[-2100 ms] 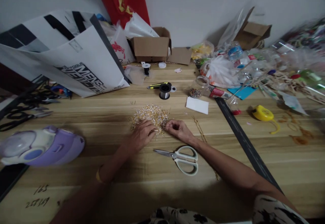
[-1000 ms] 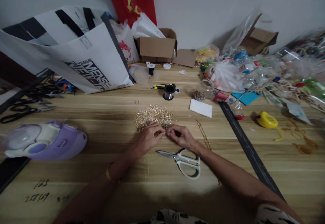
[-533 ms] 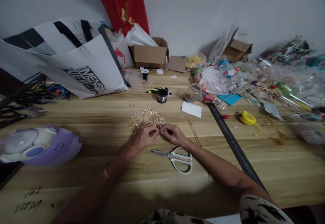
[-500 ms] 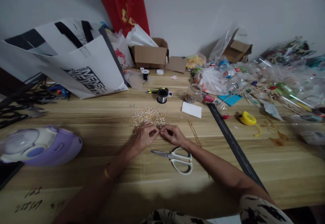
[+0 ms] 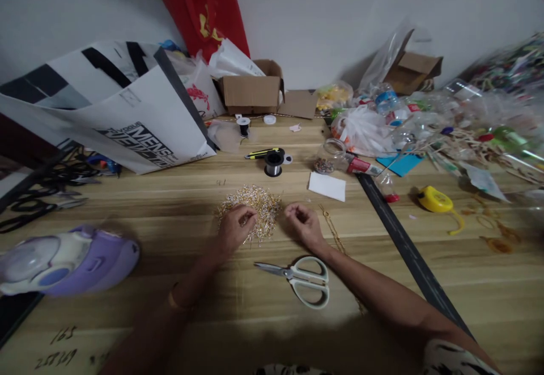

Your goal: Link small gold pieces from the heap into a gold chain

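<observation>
A heap of small gold and silver pieces, like beads or pins (image 5: pixel 266 208), lies at the middle of the table. My left hand (image 5: pixel 235 230) rests against its left front part, thumb and fingers drawn together; anything between them is too small to make out. To the right of the heap and apart from it is my right hand (image 5: pixel 305 225), its fingers curled in a pinch with the tips hiding what is in them. In front of both hands lie scissors (image 5: pixel 289 273) with pale handles, slightly apart. A gold chain (image 5: pixel 331 228) runs beside my right wrist and under the forearm.
Behind the heap stand a wire spool (image 5: pixel 273 163), a cutter knife (image 5: pixel 261 153) and a jar of beads (image 5: pixel 329 157). White paper (image 5: pixel 327 186) and a yellow tape measure (image 5: pixel 436 199) lie to the right. A purple-white appliance (image 5: pixel 97 261) and a large paper bag (image 5: pixel 140 120) occupy the left.
My hands, close together at the heap's front before, have moved apart. The right went right, off the heap; the left drew slightly left. The whole view has shifted a little.
</observation>
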A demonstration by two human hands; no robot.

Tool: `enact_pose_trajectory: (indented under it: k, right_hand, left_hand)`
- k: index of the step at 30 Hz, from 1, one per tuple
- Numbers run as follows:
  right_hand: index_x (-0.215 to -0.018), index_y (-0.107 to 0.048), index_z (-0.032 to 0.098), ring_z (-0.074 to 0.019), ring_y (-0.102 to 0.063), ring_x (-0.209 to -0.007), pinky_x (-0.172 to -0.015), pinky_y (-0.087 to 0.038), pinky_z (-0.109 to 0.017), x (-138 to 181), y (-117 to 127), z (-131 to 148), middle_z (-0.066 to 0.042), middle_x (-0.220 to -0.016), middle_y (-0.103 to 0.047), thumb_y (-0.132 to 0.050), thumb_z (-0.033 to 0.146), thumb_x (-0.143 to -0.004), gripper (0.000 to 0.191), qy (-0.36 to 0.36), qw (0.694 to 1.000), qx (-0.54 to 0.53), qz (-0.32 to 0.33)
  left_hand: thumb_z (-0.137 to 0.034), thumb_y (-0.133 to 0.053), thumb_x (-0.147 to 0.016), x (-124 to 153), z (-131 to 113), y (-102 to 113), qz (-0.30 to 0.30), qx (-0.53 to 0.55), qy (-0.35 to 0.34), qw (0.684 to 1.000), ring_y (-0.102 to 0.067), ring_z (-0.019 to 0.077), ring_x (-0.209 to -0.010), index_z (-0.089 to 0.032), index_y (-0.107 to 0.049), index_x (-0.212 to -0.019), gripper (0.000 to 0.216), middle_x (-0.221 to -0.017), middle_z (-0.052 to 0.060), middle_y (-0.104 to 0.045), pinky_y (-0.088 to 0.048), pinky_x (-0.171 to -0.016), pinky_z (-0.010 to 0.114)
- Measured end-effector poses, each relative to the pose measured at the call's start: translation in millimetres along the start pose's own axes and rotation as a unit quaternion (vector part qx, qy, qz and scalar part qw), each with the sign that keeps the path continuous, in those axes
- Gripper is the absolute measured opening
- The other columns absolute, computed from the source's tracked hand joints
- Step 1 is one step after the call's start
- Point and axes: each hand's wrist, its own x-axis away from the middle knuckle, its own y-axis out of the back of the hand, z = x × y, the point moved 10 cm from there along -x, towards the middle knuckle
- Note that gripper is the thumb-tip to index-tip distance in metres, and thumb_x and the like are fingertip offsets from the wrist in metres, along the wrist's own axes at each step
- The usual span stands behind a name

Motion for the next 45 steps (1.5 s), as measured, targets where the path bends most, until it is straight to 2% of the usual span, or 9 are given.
enact_pose_trajectory:
  k: [3,6,8,13,17,21,34,38,45]
  right_hand:
    - [-0.076,-0.054,0.019,-0.0094,-0.036,-0.048,-0.046,-0.030,-0.022,-10,25,-5,0.005,-0.055,-0.041,-0.059,0.043,-0.077,0.025,-0.025,0.995,-0.046,-0.084]
    - [-0.074,-0.053,0.019,-0.0086,-0.035,-0.046,-0.044,-0.030,-0.021,-18,41,-7,0.006,-0.051,-0.039,-0.062,0.040,-0.074,0.023,-0.040,0.987,-0.088,-0.131]
    - [-0.072,-0.053,0.019,-0.0082,-0.034,-0.045,-0.044,-0.030,-0.021,-21,45,-10,0.007,-0.050,-0.038,-0.063,0.039,-0.073,0.023,-0.049,0.982,-0.117,-0.141]
    - [-0.072,-0.050,0.020,-0.0084,-0.034,-0.045,-0.043,-0.030,-0.021,-23,46,-18,0.007,-0.051,-0.037,-0.064,0.040,-0.071,0.024,-0.058,0.977,-0.147,-0.144]
    - [-0.073,-0.050,0.021,-0.0087,-0.034,-0.044,-0.043,-0.031,-0.021,-22,45,-18,0.007,-0.050,-0.037,-0.063,0.041,-0.073,0.024,-0.056,0.980,-0.136,-0.136]
    - [-0.073,-0.052,0.020,-0.0085,-0.034,-0.044,-0.042,-0.031,-0.021,-22,45,-19,0.007,-0.050,-0.038,-0.064,0.039,-0.071,0.022,-0.063,0.978,-0.149,-0.134]
    - [-0.073,-0.054,0.018,-0.0066,-0.036,-0.043,-0.041,-0.031,-0.019,-21,41,-23,0.007,-0.049,-0.042,-0.063,0.032,-0.069,0.017,-0.067,0.980,-0.143,-0.123]
    - [-0.073,-0.054,0.018,-0.0062,-0.037,-0.042,-0.041,-0.031,-0.018,-20,39,-24,0.008,-0.049,-0.042,-0.064,0.033,-0.069,0.018,-0.075,0.980,-0.143,-0.118]
    - [-0.073,-0.055,0.018,-0.0066,-0.037,-0.042,-0.041,-0.030,-0.019,-19,38,-24,0.008,-0.049,-0.043,-0.064,0.033,-0.069,0.017,-0.074,0.982,-0.131,-0.112]
  left_hand:
    - [-0.018,-0.054,-0.080,-9,-5,-4,0.016,-0.010,-0.013,1.000,-0.060,0.0150,-0.073,-0.017,-0.062,-0.075,0.010,-0.074,0.003,-0.066,-0.047,-0.072,0.028]
    - [-0.018,-0.054,-0.081,-24,-6,-11,0.034,-0.029,-0.024,0.999,-0.060,0.0163,-0.078,-0.018,-0.064,-0.079,0.010,-0.079,0.003,-0.068,-0.047,-0.076,0.031]
    - [-0.019,-0.055,-0.082,-38,-6,-15,0.034,-0.051,-0.033,0.998,-0.060,0.0175,-0.081,-0.018,-0.065,-0.080,0.010,-0.081,0.004,-0.068,-0.046,-0.078,0.033]
    - [-0.018,-0.055,-0.081,-66,-9,-46,0.096,-0.136,-0.069,0.984,-0.056,0.0197,-0.085,-0.016,-0.065,-0.079,0.010,-0.084,0.006,-0.067,-0.044,-0.080,0.035]
    - [-0.020,-0.055,-0.082,-73,-10,-69,0.127,-0.211,-0.103,0.964,-0.053,0.0215,-0.085,-0.016,-0.065,-0.076,0.011,-0.081,0.007,-0.065,-0.041,-0.081,0.036]
    - [-0.021,-0.056,-0.082,-74,-3,-79,0.136,-0.257,-0.109,0.951,-0.052,0.0225,-0.086,-0.016,-0.063,-0.075,0.011,-0.082,0.008,-0.063,-0.039,-0.079,0.036]
    - [-0.016,-0.050,-0.082,-62,-15,-83,0.163,-0.317,-0.162,0.920,-0.053,0.0230,-0.085,-0.015,-0.061,-0.074,0.014,-0.080,0.010,-0.062,-0.038,-0.077,0.035]
    - [-0.015,-0.053,-0.078,-64,-19,-76,0.154,-0.272,-0.138,0.940,-0.054,0.0209,-0.080,-0.016,-0.062,-0.071,0.012,-0.075,0.007,-0.064,-0.039,-0.074,0.033]
    - [-0.014,-0.056,-0.071,-71,-13,-49,0.095,-0.103,-0.050,0.989,-0.058,0.0154,-0.070,-0.016,-0.063,-0.070,0.007,-0.072,0.004,-0.066,-0.043,-0.067,0.026]
